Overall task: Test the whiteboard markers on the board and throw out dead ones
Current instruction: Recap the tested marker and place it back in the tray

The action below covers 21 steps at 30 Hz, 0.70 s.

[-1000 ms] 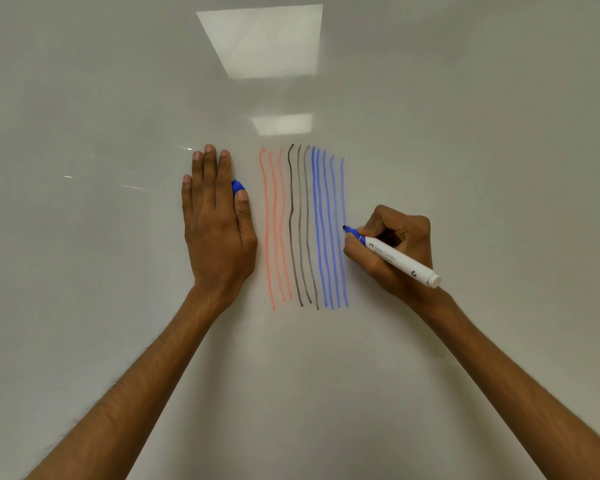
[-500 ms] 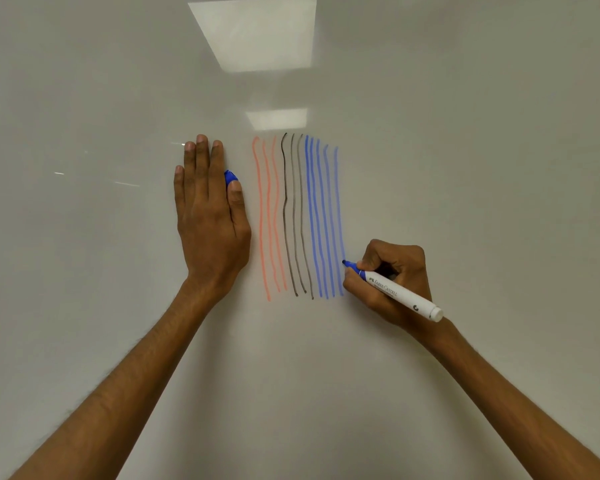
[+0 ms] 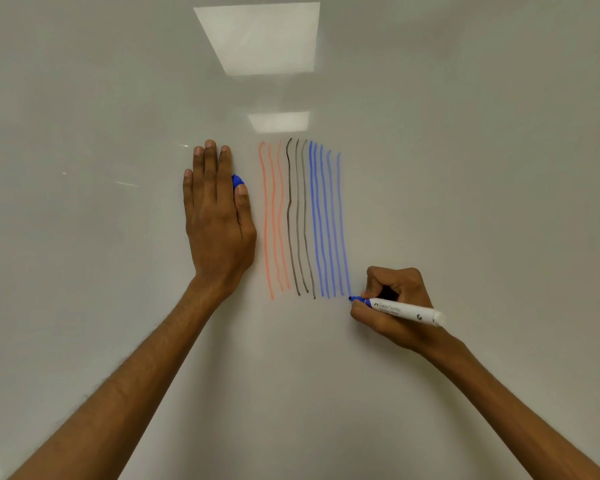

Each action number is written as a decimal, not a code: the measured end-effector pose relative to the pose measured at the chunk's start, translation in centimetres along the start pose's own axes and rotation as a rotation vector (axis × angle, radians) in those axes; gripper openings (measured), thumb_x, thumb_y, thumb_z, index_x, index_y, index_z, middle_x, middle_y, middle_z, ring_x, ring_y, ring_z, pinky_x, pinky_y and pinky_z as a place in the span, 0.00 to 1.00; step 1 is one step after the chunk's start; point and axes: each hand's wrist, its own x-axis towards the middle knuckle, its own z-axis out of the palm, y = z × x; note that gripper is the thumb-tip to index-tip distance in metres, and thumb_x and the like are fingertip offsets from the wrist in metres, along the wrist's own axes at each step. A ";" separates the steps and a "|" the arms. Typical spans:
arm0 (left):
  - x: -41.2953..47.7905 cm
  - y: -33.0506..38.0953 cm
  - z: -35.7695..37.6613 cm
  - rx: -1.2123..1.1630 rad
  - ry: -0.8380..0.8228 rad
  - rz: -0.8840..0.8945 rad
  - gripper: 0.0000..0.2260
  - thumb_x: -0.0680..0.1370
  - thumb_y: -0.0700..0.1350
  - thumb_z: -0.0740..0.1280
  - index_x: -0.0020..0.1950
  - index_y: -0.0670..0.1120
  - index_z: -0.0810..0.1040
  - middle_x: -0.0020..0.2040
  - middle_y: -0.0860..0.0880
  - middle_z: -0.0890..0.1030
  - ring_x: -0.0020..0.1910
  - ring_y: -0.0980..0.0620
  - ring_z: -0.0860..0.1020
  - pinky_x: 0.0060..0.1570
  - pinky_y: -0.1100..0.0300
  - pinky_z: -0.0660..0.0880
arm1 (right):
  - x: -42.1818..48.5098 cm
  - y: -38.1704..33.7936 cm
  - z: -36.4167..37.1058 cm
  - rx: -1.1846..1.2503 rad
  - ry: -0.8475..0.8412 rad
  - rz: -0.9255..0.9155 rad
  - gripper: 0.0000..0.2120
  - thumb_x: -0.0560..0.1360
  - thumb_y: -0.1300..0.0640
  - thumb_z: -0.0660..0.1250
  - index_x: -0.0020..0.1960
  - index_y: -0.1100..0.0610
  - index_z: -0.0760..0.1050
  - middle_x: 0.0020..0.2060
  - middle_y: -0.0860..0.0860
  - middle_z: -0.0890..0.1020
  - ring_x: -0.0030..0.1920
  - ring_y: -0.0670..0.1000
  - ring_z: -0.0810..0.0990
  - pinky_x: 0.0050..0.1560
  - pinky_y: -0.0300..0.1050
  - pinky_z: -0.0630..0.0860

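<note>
My right hand grips a white marker with a blue tip. Its tip touches the whiteboard at the bottom end of the rightmost blue line. My left hand lies flat against the board, left of the lines, fingers straight. The marker's blue cap is pinched between its thumb and forefinger. On the board stand three orange lines, three black lines and several blue lines, all roughly vertical.
Two ceiling lights reflect in the glossy board, a large one and a smaller one, above the lines. The board fills the whole view, with bare surface to the right of and below the lines.
My right hand has drawn the marker downward along the rightmost blue line to its lower end. My left hand has stayed flat on the board with the cap.
</note>
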 end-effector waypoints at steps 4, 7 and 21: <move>0.0 0.1 0.0 0.002 -0.005 -0.010 0.23 0.85 0.45 0.51 0.80 0.40 0.56 0.81 0.43 0.56 0.81 0.48 0.52 0.79 0.50 0.48 | 2.2 -1.7 -0.8 0.174 0.104 0.069 0.15 0.66 0.60 0.75 0.31 0.57 0.69 0.27 0.47 0.75 0.28 0.43 0.72 0.29 0.37 0.68; -0.1 0.2 0.0 0.003 -0.005 -0.017 0.23 0.85 0.44 0.52 0.80 0.40 0.56 0.81 0.43 0.56 0.81 0.48 0.52 0.79 0.50 0.48 | 5.7 -2.5 -2.0 0.184 0.229 0.061 0.15 0.70 0.61 0.76 0.33 0.60 0.69 0.30 0.52 0.77 0.29 0.44 0.74 0.31 0.39 0.70; -0.2 0.2 -0.1 -0.016 -0.015 -0.030 0.23 0.85 0.45 0.52 0.80 0.41 0.56 0.81 0.44 0.56 0.81 0.50 0.51 0.79 0.50 0.49 | 12.7 -3.4 -2.3 0.111 0.339 -0.037 0.14 0.72 0.58 0.74 0.37 0.50 0.70 0.35 0.53 0.79 0.32 0.43 0.78 0.34 0.35 0.75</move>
